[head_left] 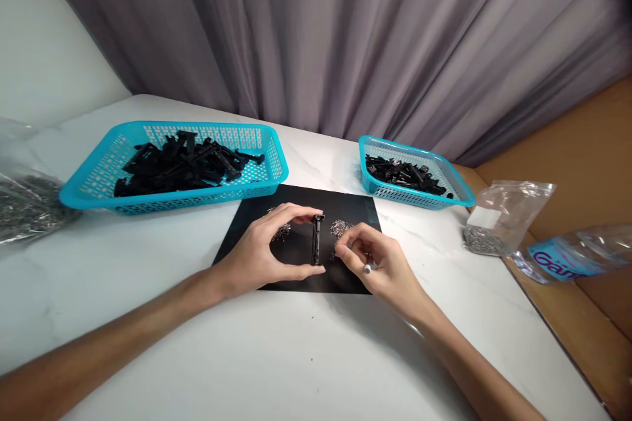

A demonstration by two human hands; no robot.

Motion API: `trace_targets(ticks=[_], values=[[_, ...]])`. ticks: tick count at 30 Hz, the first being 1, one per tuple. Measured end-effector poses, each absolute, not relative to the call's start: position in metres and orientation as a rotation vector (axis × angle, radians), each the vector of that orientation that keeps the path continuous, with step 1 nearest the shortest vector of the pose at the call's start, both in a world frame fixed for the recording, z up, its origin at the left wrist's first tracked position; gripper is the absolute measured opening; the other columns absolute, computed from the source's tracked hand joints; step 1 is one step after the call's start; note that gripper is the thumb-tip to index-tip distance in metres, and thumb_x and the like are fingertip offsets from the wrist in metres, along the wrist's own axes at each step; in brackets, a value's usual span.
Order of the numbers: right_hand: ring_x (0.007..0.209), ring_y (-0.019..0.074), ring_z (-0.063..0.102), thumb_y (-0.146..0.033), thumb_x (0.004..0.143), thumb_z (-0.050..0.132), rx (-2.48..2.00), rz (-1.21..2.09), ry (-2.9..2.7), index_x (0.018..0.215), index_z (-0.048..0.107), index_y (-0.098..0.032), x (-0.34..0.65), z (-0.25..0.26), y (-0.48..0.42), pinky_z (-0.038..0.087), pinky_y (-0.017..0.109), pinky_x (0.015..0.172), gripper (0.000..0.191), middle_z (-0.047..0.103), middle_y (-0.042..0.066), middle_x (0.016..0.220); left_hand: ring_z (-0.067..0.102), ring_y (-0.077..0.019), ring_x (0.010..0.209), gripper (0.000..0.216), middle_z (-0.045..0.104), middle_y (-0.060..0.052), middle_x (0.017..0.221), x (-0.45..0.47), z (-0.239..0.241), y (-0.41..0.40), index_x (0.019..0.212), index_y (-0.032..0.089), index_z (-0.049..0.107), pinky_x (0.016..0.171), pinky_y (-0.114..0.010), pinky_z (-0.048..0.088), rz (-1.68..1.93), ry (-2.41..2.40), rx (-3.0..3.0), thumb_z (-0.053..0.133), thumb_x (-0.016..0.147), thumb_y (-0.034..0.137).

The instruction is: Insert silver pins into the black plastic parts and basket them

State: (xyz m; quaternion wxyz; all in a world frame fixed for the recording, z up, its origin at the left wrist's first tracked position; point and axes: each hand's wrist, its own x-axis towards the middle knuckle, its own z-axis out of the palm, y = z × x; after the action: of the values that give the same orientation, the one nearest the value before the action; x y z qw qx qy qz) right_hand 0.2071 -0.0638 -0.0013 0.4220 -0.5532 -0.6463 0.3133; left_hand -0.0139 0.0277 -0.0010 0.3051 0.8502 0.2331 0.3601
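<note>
A long narrow black plastic part [316,240] stands on end between the thumb and fingers of my left hand [257,247], gripped at its top and bottom. Close by on the right, my right hand [372,253] is closed with thumb and fingertips pinched together. The pale, rounded end of a slim tool [367,269] sticks out of its palm; the rest is hidden by the fingers. Behind those fingertips lies a pile of small metal screws [340,228]. Another pile of small metal pieces [282,233] is partly covered by my left hand. Both piles rest on a black mat [296,284].
A large blue basket [197,197] of black plastic parts stands back left. A smaller blue basket [419,197] with black parts is back right. Bags of small metal pieces sit at far left [32,207] and right [486,237]. A plastic bottle [567,256] lies beyond the table's right edge.
</note>
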Motion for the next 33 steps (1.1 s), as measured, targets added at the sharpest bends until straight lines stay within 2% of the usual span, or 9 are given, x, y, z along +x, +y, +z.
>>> trace_targets(ticks=[11,16,24,29,33], values=[[0.061,0.012,0.038,-0.027,0.095,0.064,-1.425,0.768,-1.686,0.092,0.068,-0.021,0.222,0.004,-0.065,0.031,0.027,0.058,0.008,0.04,-0.006,0.065,0.067,-0.0235,0.108,0.065,0.068,-0.006,0.121,-0.018,-0.004,0.036,0.132,0.025,0.059,0.098,-0.039,0.058,0.988,0.654,2.284,0.087,0.075,0.04],[0.064,0.0116,0.043,-0.022,0.093,0.065,-1.38,0.691,-1.736,0.093,0.071,-0.022,0.217,-0.002,-0.063,0.035,0.026,0.06,0.005,0.054,-0.002,0.078,0.066,-0.0229,0.108,0.063,0.068,-0.005,0.12,-0.021,0.005,0.041,0.131,0.024,0.061,0.101,-0.039,0.056,0.973,0.707,2.295,0.087,0.076,0.038],[0.065,0.012,0.046,-0.016,0.092,0.063,-1.34,0.671,-1.797,0.091,0.069,-0.021,0.202,-0.005,-0.064,0.037,0.025,0.058,0.008,0.052,-0.003,0.073,0.063,-0.0253,0.117,0.064,0.065,-0.005,0.13,-0.034,0.013,0.056,0.132,0.025,0.06,0.108,-0.042,0.052,0.954,0.784,2.364,0.085,0.077,0.046],[0.076,0.0152,0.055,-0.015,0.094,0.058,-1.287,0.614,-1.905,0.094,0.068,-0.021,0.198,-0.009,-0.064,0.044,0.027,0.066,0.012,0.064,0.002,0.087,0.061,-0.0282,0.126,0.063,0.064,-0.006,0.133,-0.036,0.012,0.056,0.133,0.028,0.06,0.114,-0.048,0.049,0.807,0.817,2.436,0.083,0.078,0.049],[0.077,0.016,0.058,-0.013,0.094,0.056,-1.313,0.553,-1.922,0.096,0.067,-0.022,0.199,-0.012,-0.064,0.047,0.028,0.066,0.014,0.065,0.003,0.088,0.063,-0.0291,0.124,0.063,0.064,-0.007,0.132,-0.036,0.012,0.053,0.133,0.028,0.059,0.111,-0.05,0.051,0.711,0.81,2.434,0.082,0.078,0.049]])
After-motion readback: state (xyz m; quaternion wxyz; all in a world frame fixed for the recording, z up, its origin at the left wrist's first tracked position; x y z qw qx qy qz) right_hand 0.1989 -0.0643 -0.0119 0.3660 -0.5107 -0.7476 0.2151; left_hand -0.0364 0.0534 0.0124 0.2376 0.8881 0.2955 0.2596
